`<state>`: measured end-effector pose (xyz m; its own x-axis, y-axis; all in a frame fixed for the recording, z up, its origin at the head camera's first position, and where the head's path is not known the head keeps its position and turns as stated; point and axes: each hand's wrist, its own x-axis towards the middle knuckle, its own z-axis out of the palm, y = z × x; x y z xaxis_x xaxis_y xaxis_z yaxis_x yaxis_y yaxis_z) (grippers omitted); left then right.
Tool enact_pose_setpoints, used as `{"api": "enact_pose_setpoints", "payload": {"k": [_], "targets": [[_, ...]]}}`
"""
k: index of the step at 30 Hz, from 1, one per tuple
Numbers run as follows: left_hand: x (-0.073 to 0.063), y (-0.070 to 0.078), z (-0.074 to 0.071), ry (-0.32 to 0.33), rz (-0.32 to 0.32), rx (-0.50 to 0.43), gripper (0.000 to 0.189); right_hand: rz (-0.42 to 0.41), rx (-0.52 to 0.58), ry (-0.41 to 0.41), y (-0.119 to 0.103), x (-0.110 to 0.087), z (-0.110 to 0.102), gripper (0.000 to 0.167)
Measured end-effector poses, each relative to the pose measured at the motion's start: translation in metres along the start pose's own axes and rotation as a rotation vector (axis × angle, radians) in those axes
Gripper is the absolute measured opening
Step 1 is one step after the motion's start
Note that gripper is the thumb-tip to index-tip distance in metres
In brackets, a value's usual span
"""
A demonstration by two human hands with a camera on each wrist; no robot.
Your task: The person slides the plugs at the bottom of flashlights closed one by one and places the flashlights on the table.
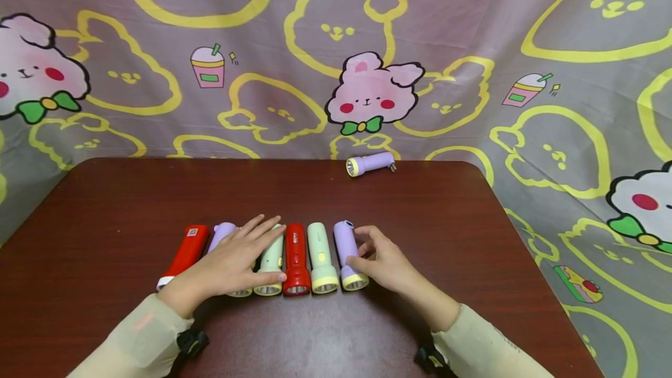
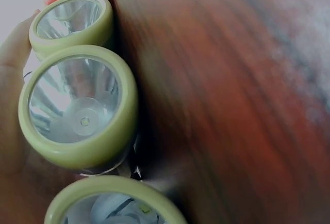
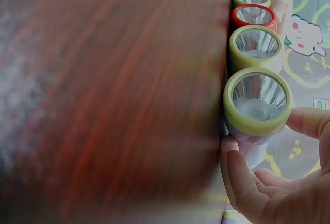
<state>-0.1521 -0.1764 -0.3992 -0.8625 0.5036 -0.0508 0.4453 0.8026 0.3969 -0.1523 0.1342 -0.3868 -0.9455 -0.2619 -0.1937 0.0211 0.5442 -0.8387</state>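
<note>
Several flashlights lie side by side in a row on the table. My left hand (image 1: 231,264) rests over the left part of the row, fingers spread, partly hiding a purple flashlight (image 1: 223,231) and a light green flashlight (image 1: 272,258). Its thumb reaches the red flashlight (image 1: 296,255) in the middle. To the right of that lies another light green flashlight (image 1: 319,244). At the row's right end, my right hand (image 1: 385,258) holds a purple flashlight (image 1: 345,241), with the thumb at its yellow-rimmed head (image 3: 258,123) and curled fingers along its side.
A red flashlight with a white rim (image 1: 189,249) slants at the row's left end. Near the table's back edge lies a purple flashlight (image 1: 374,162) with metal prongs sticking out. A patterned curtain (image 1: 273,74) hangs behind the dark brown table (image 1: 430,203).
</note>
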Motion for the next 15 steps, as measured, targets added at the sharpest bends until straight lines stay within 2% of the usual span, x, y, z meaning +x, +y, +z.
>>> {"api": "enact_pose_setpoints", "payload": {"k": [15], "targets": [[-0.0013, 0.0022, 0.0022, 0.007, 0.001, 0.007, 0.094, -0.013, -0.035, 0.007, 0.0076, -0.0007, -0.0024, 0.054]]}}
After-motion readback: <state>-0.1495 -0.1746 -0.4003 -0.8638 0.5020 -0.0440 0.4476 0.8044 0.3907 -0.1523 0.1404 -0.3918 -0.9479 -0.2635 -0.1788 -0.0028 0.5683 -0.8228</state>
